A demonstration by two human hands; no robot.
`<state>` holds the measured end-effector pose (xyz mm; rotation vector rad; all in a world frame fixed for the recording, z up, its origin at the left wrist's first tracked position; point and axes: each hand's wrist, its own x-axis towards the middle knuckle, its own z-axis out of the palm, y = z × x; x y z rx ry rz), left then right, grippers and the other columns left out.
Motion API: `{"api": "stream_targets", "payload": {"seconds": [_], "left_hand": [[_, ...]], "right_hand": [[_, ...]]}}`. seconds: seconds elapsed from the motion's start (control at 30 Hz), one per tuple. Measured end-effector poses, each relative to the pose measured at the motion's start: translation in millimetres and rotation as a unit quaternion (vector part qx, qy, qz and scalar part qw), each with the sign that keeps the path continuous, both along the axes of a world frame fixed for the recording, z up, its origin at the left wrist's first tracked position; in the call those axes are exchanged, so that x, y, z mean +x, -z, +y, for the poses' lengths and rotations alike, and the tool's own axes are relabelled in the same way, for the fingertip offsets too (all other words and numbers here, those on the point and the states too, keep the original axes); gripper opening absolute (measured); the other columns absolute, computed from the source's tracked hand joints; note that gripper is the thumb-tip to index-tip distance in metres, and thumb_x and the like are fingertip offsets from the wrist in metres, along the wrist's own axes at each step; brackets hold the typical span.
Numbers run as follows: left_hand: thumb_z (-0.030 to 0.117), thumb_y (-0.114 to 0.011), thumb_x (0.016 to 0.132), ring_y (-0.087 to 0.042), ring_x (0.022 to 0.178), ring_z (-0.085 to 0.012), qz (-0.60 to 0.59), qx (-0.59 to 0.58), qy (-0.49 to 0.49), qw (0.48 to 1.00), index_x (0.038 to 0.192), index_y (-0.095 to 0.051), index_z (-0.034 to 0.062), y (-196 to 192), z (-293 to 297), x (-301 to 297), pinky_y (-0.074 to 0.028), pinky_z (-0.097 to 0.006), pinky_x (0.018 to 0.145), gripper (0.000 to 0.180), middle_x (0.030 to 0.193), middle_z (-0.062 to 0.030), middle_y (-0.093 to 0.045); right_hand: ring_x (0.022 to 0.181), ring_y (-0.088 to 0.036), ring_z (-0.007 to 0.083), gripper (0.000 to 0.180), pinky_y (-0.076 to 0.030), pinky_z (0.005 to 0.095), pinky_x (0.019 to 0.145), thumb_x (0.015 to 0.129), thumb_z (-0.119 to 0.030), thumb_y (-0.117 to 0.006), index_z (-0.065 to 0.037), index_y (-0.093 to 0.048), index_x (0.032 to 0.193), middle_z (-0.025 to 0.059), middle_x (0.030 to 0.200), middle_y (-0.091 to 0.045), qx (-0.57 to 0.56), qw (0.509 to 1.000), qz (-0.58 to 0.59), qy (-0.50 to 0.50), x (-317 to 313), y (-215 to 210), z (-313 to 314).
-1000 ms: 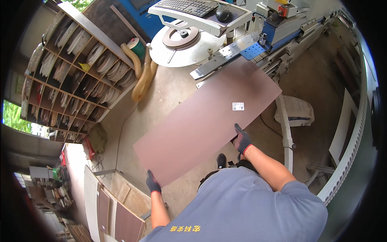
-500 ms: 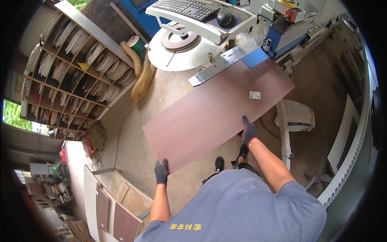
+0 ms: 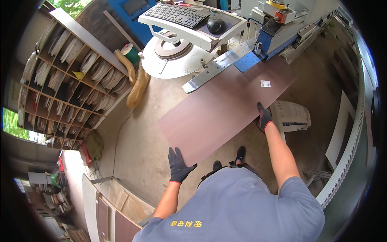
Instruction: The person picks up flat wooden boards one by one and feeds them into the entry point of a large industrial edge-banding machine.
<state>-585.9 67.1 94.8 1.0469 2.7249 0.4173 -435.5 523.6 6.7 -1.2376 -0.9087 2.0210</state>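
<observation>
The person's grey shirt (image 3: 242, 205) is closest, and two dark shoes (image 3: 240, 154) show just past it. Both hands wear dark gloves with red cuffs. The left hand (image 3: 180, 164) is spread wide, with its fingers apart, and it touches the near corner of a big brown board (image 3: 225, 113). Its thumb points along the board's near edge. The right hand (image 3: 264, 115) is narrower and holds the long side of the board that is closer to the person. Its thumb is on top, and I cannot see the fingers under the board

The brown board lies aslant in front of the person, above the floor (image 3: 133, 141). A white label (image 3: 265, 84) is stuck on it near the far end. To the left is a low wooden box (image 3: 121, 197) with flat panels leaning by it. A white bag (image 3: 296, 115) sits to the right of the right hand. Farther off, a shiny metal bar (image 3: 213, 68) runs along the far side of the board, and a blue plate with holes (image 3: 246, 61) sits over it, hiding a bit. Behind are a blue and grey machine (image 3: 278, 38), a white disc (image 3: 181, 69), a keyboard (image 3: 177, 14) and a black mouse (image 3: 215, 25). A tan hose (image 3: 137, 90) hangs to the left, next to a tall rack (image 3: 80, 35) full of rolls
</observation>
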Motion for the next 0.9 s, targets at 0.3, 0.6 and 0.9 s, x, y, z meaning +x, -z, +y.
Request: {"api": "stream_targets", "payload": {"seconds": [0.3,0.6,0.9], "left_hand": [[0.044,-0.076,0.057,-0.024,0.127,-0.0529,-0.036,0.108,0.05,0.992,0.142,-0.011,-0.003,5,76,11,-0.029,-0.049,0.103,0.117,0.139,-0.0421,-0.002],[0.037,-0.075,0.061,-0.056,0.096,-0.0504,-0.155,0.14,0.019,0.978,0.143,-0.008,-0.0004,3,137,21,-0.052,-0.043,0.079,0.112,0.137,-0.0422,0.015],[0.032,-0.075,0.064,-0.034,0.121,-0.0541,-0.177,0.214,0.044,0.96,0.143,-0.007,0.0011,13,204,35,-0.042,-0.044,0.095,0.109,0.137,-0.043,0.014]], "right_hand": [[0.078,-0.059,0.0289,0.022,-0.046,0.04,0.063,0.087,-0.026,-0.05,-0.006,-0.057,0.09,0.0131,0.09,-0.06,0.223,0.925,-0.268,-0.15,129,60,-55],[0.078,-0.061,0.0379,0.019,-0.047,0.0449,0.069,0.079,-0.022,-0.053,-0.007,-0.064,0.083,0.0216,0.085,-0.063,0.248,0.556,-0.513,-0.604,426,127,-283],[0.075,-0.06,0.0377,0.021,-0.046,0.0444,0.066,0.082,-0.024,-0.051,-0.006,-0.063,0.082,0.0209,0.083,-0.063,0.276,0.675,-0.561,-0.39,444,87,-348]]}}
